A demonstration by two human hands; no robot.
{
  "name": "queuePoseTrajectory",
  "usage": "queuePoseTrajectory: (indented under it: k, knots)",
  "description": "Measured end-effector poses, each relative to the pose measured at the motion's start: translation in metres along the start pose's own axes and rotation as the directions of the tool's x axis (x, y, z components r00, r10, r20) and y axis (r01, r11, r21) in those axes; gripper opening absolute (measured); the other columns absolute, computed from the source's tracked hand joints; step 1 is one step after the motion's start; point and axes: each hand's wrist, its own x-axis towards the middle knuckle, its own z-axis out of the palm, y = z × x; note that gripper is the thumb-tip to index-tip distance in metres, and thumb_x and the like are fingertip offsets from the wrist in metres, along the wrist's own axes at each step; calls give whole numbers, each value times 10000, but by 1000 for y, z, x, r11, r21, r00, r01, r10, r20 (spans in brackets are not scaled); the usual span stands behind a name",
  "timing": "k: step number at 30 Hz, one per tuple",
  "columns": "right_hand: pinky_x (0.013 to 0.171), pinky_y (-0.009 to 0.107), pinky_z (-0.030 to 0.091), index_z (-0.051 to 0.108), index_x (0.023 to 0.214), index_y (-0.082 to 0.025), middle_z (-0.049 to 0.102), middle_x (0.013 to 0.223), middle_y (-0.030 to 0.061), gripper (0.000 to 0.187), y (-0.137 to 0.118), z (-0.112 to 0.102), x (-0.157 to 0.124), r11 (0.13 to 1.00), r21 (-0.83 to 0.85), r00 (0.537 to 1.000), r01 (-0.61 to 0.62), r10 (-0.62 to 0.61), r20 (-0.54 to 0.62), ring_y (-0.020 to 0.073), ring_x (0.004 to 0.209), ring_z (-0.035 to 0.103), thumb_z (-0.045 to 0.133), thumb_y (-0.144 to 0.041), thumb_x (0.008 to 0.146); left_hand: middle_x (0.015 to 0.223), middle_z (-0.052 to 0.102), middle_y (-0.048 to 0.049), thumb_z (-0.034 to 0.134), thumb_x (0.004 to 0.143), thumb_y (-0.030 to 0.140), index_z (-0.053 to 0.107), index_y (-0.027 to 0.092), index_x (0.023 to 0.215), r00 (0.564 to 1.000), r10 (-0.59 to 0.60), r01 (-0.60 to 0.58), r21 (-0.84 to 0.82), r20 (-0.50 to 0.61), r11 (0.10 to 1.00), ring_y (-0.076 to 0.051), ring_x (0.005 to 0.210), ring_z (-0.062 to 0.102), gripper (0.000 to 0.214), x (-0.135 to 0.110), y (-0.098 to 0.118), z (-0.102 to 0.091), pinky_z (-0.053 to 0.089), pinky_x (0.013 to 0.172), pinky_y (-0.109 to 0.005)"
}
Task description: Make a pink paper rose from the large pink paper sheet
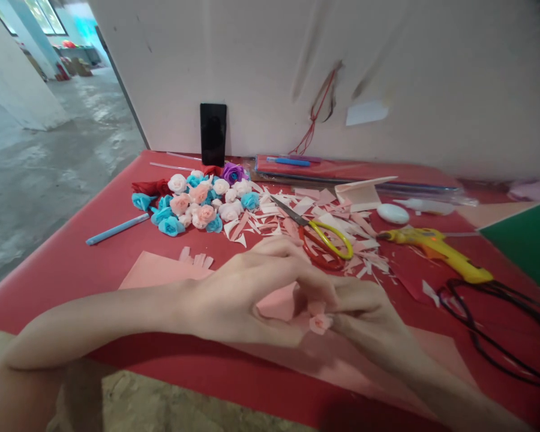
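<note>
Pinched in my right hand (369, 309) is a small pink paper flower (319, 323) with rolled petals at its centre. My left hand (252, 294) curls around from the other side, its fingers reaching over to the flower and its fingertips partly hidden behind the right hand. Pink paper (276, 304) shows inside the curve of the left thumb and fingers; whether it joins the flower I cannot tell. Under both hands lies a pink paper sheet (436, 351). Just beyond the fingers rest scissors (330, 239) with yellow and red handles, on paper scraps (279, 219).
Finished paper flowers (202, 216) in several colours lie at the back left, near a blue pen (117, 229). A phone (213, 133) leans on the wall. At right are a yellow glue gun (450, 249), its black cable (477, 342) and a green board (526, 240).
</note>
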Motion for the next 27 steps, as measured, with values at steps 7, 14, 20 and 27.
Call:
queuePoseTrajectory:
  k: [7, 14, 20, 27]
  knots:
    - [538, 177, 446, 712, 693, -266, 619, 627, -28, 190, 14, -8, 2, 993, 118, 981, -17, -6, 194, 88, 552, 550, 590, -380, 785, 703, 645, -26, 591, 734, 74, 486, 100, 927, 988, -153, 154, -102, 21, 983, -100, 750, 538, 221, -1, 7, 8, 428, 762, -209]
    - [621, 222, 456, 725, 713, -220, 650, 633, 5, 269, -3, -15, 9, 1000, 6, 943, -23, 19, 333, 130, 643, 589, 543, -391, 813, 738, 660, -62, 614, 701, 81, 560, 42, 925, 980, -153, 169, -124, 127, 978, -123, 759, 533, 234, 0, 7, 7, 433, 795, -244]
    - [609, 235, 453, 712, 636, -235, 611, 573, -4, 334, -4, -19, 10, 999, -47, 946, 2, 13, 323, 133, 616, 572, 507, -417, 828, 751, 682, -55, 651, 689, 91, 574, 48, 935, 974, -134, 157, -117, 185, 981, -121, 770, 539, 261, 3, 3, 1, 413, 832, -256]
    - [711, 238, 457, 698, 701, -224, 600, 698, -9, 230, -2, -22, 8, 995, -103, 960, 8, 21, 280, 121, 705, 580, 531, -308, 835, 815, 689, -50, 648, 721, 151, 584, 81, 950, 947, -212, 248, -129, 241, 960, -133, 841, 547, 248, 5, 1, -9, 399, 859, -275]
